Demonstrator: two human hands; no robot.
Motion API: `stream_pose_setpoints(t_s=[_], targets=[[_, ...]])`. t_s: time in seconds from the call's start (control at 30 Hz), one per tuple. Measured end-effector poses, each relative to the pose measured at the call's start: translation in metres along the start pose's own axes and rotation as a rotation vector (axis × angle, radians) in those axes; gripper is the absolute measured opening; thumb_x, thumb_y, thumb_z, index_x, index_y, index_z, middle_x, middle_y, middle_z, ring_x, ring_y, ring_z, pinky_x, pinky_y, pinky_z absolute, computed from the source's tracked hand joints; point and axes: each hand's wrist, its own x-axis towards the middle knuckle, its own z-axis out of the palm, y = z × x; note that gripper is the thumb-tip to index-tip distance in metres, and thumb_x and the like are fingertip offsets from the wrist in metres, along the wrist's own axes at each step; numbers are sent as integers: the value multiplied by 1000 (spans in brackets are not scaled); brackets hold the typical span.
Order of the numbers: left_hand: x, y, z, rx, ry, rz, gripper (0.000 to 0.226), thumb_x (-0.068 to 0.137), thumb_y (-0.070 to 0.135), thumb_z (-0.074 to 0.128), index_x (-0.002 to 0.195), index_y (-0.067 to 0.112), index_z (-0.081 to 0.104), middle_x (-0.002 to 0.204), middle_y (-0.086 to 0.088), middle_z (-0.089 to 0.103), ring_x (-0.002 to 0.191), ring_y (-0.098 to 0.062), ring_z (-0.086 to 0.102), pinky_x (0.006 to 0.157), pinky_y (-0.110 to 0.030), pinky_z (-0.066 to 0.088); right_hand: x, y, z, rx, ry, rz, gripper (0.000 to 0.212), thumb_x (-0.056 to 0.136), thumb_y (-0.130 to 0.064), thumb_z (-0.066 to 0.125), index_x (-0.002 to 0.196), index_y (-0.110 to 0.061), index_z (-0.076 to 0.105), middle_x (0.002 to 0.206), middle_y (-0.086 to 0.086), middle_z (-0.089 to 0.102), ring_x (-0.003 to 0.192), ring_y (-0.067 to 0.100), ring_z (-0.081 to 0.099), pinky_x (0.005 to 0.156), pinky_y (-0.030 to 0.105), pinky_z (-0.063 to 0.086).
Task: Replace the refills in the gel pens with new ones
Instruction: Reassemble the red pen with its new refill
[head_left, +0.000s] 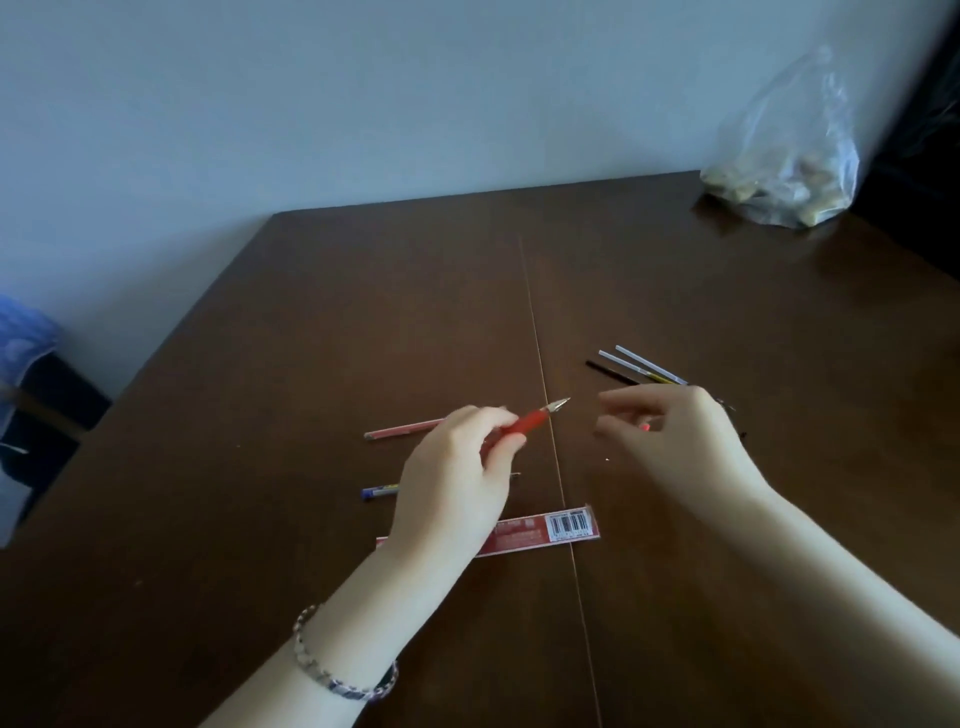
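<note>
The tabletop (675, 291) carries spare refills (636, 366) right of centre, within reach. At mid-frame the left hand (457, 483) clenches the red pen (524, 423), tip up-right toward the right hand (670, 436), apparently for unscrewing. The right grip is loosely curled around something small and red, unidentifiable.

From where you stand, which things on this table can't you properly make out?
Head view only:
- Blue pen: the left hand covers most of it.
- Red packet: the left wrist hides its middle, and the print is too small to read.
- Loose refills: their near ends vanish behind the right hand.
- Small red bit at the right fingers: too tiny to identify.
- Plastic bag: contents blurred.
</note>
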Motion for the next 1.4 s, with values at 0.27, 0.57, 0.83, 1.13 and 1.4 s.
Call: stream_pose_setpoints(t_s=[0.27,0.57,0.83,1.13,1.4], targets=[[-1,-14,-10,74,-71,-152,21,85,29,57,105,26,60,112,7,62,88,0,48,74,-14,41,39,34,9,-475,-118,7,27,86,-34,56,104,-18,67,113,8,59,113,27,42,86,36,39],[-7,-9,-16,-55,-73,-57,19,82,25,61,101,23,64,105,7,65,92,-7,57,78,-15,46,1,5,-14,-103,-60,-343,12,82,-16,61,89,-23,68,82,-12,62,74,2,57,66,6,41],[-16,3,-16,-67,-86,102,19,80,22,63,99,19,66,101,3,68,94,-10,60,81,-16,47,-16,-7,-18,-115,-126,-470,17,80,-13,64,94,-20,69,84,-9,63,78,5,58,70,2,40],[-24,9,-21,-131,-154,204,20,80,25,59,94,15,69,85,9,67,92,-4,56,74,-6,47,-33,-4,-22,2,-174,-580,19,75,-21,60,90,-21,72,82,-20,63,84,-5,60,68,2,43],[-6,15,-29,-44,-349,140,18,85,18,57,101,19,65,90,12,64,84,-4,60,75,-13,48,-30,-1,-23,-2,-196,-462,24,81,-19,64,100,-33,62,84,-21,64,88,-9,56,70,4,43]])
